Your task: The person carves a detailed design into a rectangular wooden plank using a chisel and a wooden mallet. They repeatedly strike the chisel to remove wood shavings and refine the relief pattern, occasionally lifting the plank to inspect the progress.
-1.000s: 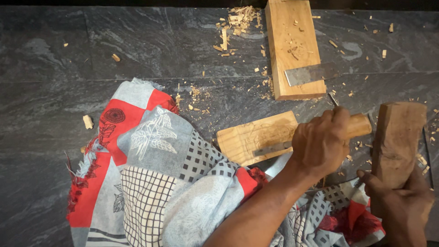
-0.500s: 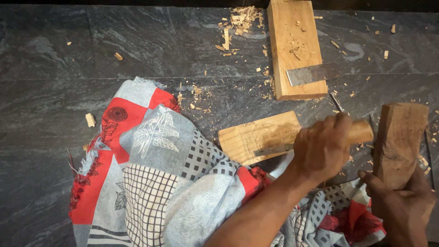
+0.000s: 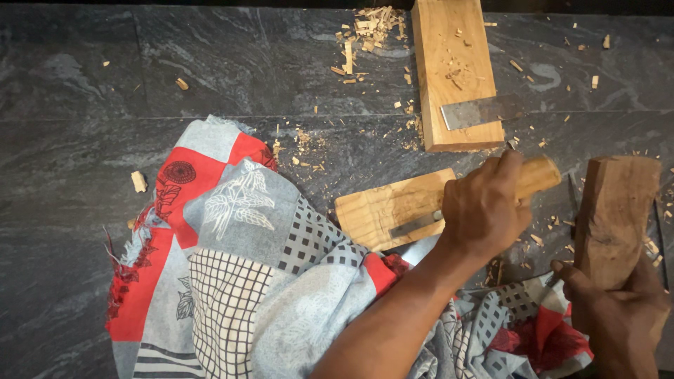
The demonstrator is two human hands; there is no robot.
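Woodworking on a dark stone floor, seen from above.

Left hand: fingers closed around the round wooden handle of a chisel. The metal blade lies flat against a pale wood plank that rests on the floor just beside a patterned red, grey and white cloth.

Right hand: fingers wrapped around the lower end of a darker wood block, held upright, well apart from the chisel handle. It looks to serve as a mallet.

Step in hand, as judged: chisel being set on the plank, striker held ready. The next move would call for a firm grip on the handle, blade kept steady on the plank, and a square blow with the block onto the handle's end, clear of the knuckles.

Further off: a second, longer plank lying lengthwise, with a flat metal blade resting across its near end. Wood chips heaped beside its far end, more scattered across the floor.

Containers: none in view; nothing is held in anything. Chips lie loose.
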